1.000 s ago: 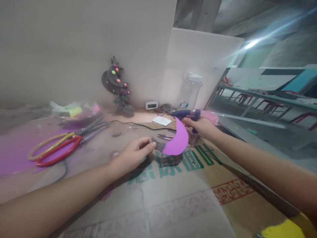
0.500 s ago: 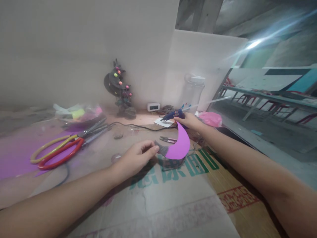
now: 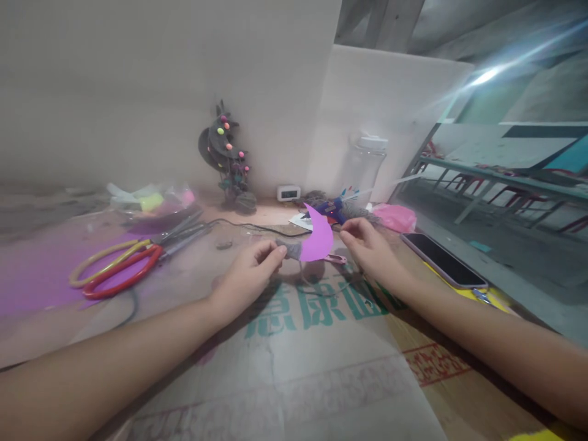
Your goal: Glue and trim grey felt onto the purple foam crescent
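My left hand (image 3: 255, 269) pinches the grey-wrapped end of a purple paper crescent (image 3: 318, 236) between thumb and fingers. Grey yarn (image 3: 290, 248) winds round that end, and a loose strand loops below it over the table. My right hand (image 3: 374, 254) hovers just right of the crescent, its fingers loosely curved and apart, with nothing visible in them. Behind it, a blue hot glue gun (image 3: 334, 209) with a clear glue stick rests on a small white paper. Pink thread snips (image 3: 336, 259) lie partly hidden behind the crescent.
Large red and yellow-handled scissors (image 3: 124, 285) lie at left on purple paper (image 3: 37, 275). At the back stand a decorated grey crescent ornament (image 3: 225, 153), a small digital clock (image 3: 288, 193) and a clear bottle (image 3: 365, 162). A phone (image 3: 443, 260) lies at right, near a pink bundle (image 3: 395, 217).
My right hand has let go of the glue gun and come down nearer to me. The glue gun now rests on the table. The crescent has shifted left and up in view with my left hand.
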`<move>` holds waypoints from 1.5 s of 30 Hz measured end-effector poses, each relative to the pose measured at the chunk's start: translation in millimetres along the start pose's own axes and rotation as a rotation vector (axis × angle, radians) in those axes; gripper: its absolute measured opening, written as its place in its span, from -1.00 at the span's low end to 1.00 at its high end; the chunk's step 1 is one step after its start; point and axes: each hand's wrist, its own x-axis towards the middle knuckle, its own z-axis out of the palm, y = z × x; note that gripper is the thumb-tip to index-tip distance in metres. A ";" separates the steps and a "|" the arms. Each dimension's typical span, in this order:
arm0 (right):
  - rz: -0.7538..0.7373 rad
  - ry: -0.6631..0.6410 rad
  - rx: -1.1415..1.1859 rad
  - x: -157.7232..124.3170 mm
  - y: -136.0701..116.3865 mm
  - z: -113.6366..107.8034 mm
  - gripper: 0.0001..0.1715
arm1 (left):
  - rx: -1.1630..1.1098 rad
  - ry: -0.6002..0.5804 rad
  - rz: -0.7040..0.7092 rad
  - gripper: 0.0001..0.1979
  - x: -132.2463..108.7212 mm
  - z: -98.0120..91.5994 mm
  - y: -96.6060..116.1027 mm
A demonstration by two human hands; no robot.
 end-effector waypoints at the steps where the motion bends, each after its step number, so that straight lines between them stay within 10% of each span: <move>1: -0.026 -0.044 -0.025 -2.5 -4.6 -0.8 -0.79 | -0.002 0.002 0.001 -0.67 -0.1 0.0 0.3; 8: 0.023 -0.482 0.094 -27.9 -36.2 4.1 -0.73 | 0.044 0.116 0.054 -0.69 -0.3 -1.3 0.4; 14: 0.126 -0.545 0.482 -47.7 -56.2 18.1 -0.77 | 0.130 0.057 0.069 -0.69 -1.0 0.1 1.3; 23: -0.707 -0.247 -0.690 -42.1 -50.5 -10.4 -0.78 | 0.183 -0.059 0.048 -0.70 -1.0 1.5 0.5; 31: -0.914 -0.297 -0.609 -43.6 -47.6 10.1 -0.76 | 0.206 -0.116 0.080 -0.71 -2.5 2.6 1.8; 45: -0.581 -0.273 -0.558 -15.4 -70.1 -19.5 -0.82 | 0.105 -0.227 -0.005 -0.70 -2.3 1.5 -2.2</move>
